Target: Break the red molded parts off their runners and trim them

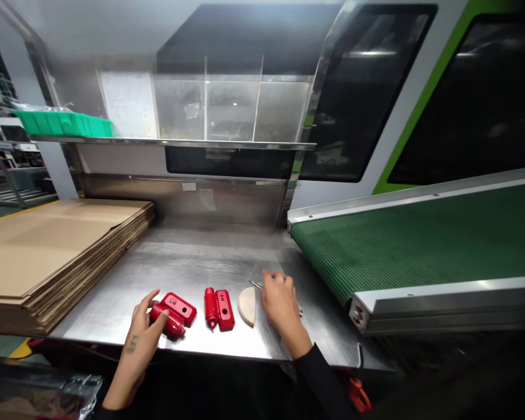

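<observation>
My left hand (pixel 142 326) is closed round a glossy red plastic part (pixel 171 324) with a rounded, bottle-like body and a small nozzle end. Against it lies a flat red block (pixel 179 308) with a dark round hole. To the right, a second red cylinder (pixel 210 306) rests beside another flat red block (pixel 224 310). A pale half-round piece (pixel 247 305) sits between these and my right hand (pixel 282 303). The fingers of that hand are curled over a slim metal tool (pixel 256 284) with a pointed tip; most of the tool is hidden under the palm.
A cardboard stack (pixel 61 245) covers the left of the steel table (pixel 188 256). On the right, a green conveyor belt (pixel 420 239) slopes down to the table. A shelf (pixel 227 144) holding a green tray (pixel 65 123) crosses the back. Orange handles (pixel 359 395) hang below the front edge.
</observation>
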Available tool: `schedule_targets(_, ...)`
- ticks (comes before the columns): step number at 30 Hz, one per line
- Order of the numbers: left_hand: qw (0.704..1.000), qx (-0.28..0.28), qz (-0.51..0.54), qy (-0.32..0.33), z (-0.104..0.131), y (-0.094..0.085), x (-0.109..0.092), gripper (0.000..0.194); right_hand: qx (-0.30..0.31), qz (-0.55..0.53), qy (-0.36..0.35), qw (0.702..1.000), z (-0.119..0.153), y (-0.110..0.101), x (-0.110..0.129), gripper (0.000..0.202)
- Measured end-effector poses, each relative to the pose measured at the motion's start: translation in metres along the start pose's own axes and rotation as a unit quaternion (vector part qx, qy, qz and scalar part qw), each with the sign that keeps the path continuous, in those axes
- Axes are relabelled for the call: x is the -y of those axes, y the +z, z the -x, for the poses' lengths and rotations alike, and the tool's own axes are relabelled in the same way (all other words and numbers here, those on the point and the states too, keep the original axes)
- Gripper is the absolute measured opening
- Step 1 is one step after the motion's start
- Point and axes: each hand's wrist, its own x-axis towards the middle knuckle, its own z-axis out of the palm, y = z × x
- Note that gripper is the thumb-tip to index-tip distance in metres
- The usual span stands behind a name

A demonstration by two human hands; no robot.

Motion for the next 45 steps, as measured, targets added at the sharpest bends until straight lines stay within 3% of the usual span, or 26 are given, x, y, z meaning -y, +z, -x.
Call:
schedule_targets(3, 0.984, 0.018, -0.165, 0.060, 0.002, -0.003, -0.002, 0.060, 0.034, -0.001, 0.009, 0.999, 0.011, -0.007, 0.016, 0.045)
schedule_targets(5, 0.948, 0.003, -0.304, 0.094, 0.008, -0.002, -0.006, 0.052, 0.080, -0.005, 0.000, 0.997, 0.013, -0.009, 0.024, 0.045)
schedule_targets(7, 0.915, 0.014, -0.377, 0.144, 0.010, 0.000, -0.011, 0.048, 0.102, -0.007, -0.015, 0.995, 0.013, -0.011, 0.026, 0.042)
schedule_targets(9, 0.891, 0.111, -0.391, 0.202, 0.006, 0.003, -0.015, 0.049, 0.115, -0.003, -0.025, 0.993, 0.014, -0.013, 0.025, 0.036)
schedule_targets(12, 0.815, 0.313, -0.433, 0.225, -0.007, 0.000, -0.023, 0.056, 0.116, 0.016, -0.033, 0.993, 0.023, -0.011, 0.023, 0.035)
schedule_targets(14, 0.775, 0.390, -0.457, 0.196, -0.017, -0.013, -0.028, 0.064, 0.090, 0.037, -0.032, 0.995, 0.030, -0.003, 0.024, 0.044)
schedule_targets(15, 0.765, 0.401, -0.467, 0.189, -0.020, -0.022, -0.029, 0.072, 0.069, 0.048, -0.035, 0.996, 0.033, 0.003, 0.024, 0.049)
schedule_targets(17, 0.752, 0.383, -0.496, 0.205, -0.026, -0.043, -0.029, 0.082, 0.034, 0.053, -0.040, 0.997, 0.035, 0.012, 0.024, 0.050)
schedule_targets(20, 0.727, 0.302, -0.546, 0.287, -0.032, -0.069, -0.021, 0.073, 0.052, 0.011, -0.030, 0.998, 0.030, 0.011, 0.024, 0.043)
schedule_targets(22, 0.717, 0.268, -0.549, 0.337, -0.034, -0.077, -0.013, 0.066, 0.078, -0.012, -0.022, 0.997, 0.026, 0.000, 0.025, 0.035)
schedule_targets(25, 0.710, 0.229, -0.544, 0.384, -0.035, -0.076, -0.001, 0.066, 0.054, -0.095, -0.007, 0.994, 0.032, -0.023, 0.037, 0.039)
schedule_targets(26, 0.705, 0.220, -0.547, 0.394, -0.035, -0.074, 0.003, 0.066, 0.053, -0.169, 0.003, 0.984, 0.038, -0.028, 0.046, 0.040)
schedule_targets(28, 0.697, 0.193, -0.554, 0.413, -0.035, -0.070, 0.010, 0.068, 0.072, -0.349, 0.013, 0.934, 0.050, -0.029, 0.074, 0.037)
schedule_targets(30, 0.692, 0.172, -0.560, 0.421, -0.035, -0.067, 0.014, 0.070, 0.089, -0.435, -0.009, 0.896, 0.062, -0.017, 0.109, 0.034)
schedule_targets(33, 0.697, 0.165, -0.566, 0.407, -0.035, -0.064, 0.016, 0.073, 0.052, -0.302, -0.053, 0.951, 0.068, 0.016, 0.155, 0.031)
schedule_targets(35, 0.696, 0.175, -0.570, 0.401, -0.035, -0.063, 0.014, 0.078, 0.046, -0.208, -0.072, 0.975, 0.067, 0.034, 0.168, 0.032)
schedule_targets(41, 0.688, 0.182, -0.581, 0.395, -0.034, -0.060, 0.011, 0.085, 0.005, -0.180, -0.158, 0.971, 0.060, 0.051, 0.159, 0.039)
schedule_targets(45, 0.690, 0.182, -0.586, 0.385, -0.036, -0.059, 0.015, 0.086, -0.017, -0.169, -0.175, 0.970, 0.060, 0.059, 0.160, 0.039)
